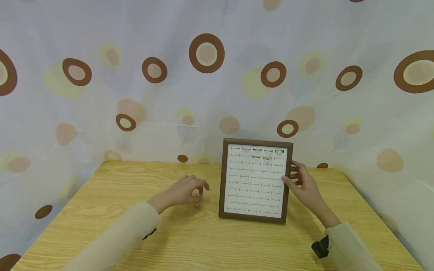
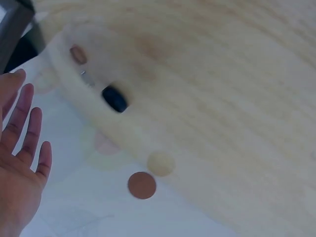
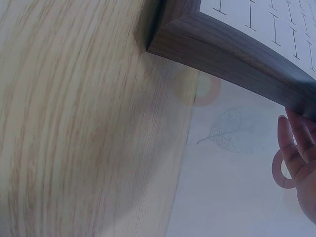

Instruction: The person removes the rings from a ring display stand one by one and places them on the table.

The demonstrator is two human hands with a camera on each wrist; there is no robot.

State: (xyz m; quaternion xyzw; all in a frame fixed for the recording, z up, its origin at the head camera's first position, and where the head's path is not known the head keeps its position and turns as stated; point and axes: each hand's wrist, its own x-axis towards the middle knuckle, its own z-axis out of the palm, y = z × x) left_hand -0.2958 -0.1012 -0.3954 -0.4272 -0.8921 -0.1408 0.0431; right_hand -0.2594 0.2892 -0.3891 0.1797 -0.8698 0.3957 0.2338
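A ring display board (image 1: 254, 180) with a brown frame and white slotted face stands tilted back on the table. Several rings (image 1: 268, 158) sit in its upper slots. My right hand (image 1: 306, 186) grips the board's right edge, thumb on the front and fingers behind. Left of the board, my left hand (image 1: 186, 191) hovers low over the table, fingers loosely bent with a gap between thumb and index finger. Near its fingers, a small reddish-brown ring-like piece (image 2: 78, 54), a small clear piece (image 2: 87, 78) and a black oval piece (image 2: 114, 98) lie in a row on the table.
The wooden table (image 1: 190, 237) reaches back to a pale curtain (image 1: 217, 98) printed with brown circles, which also hangs along both sides. A black strap device (image 1: 321, 247) is on my right wrist.
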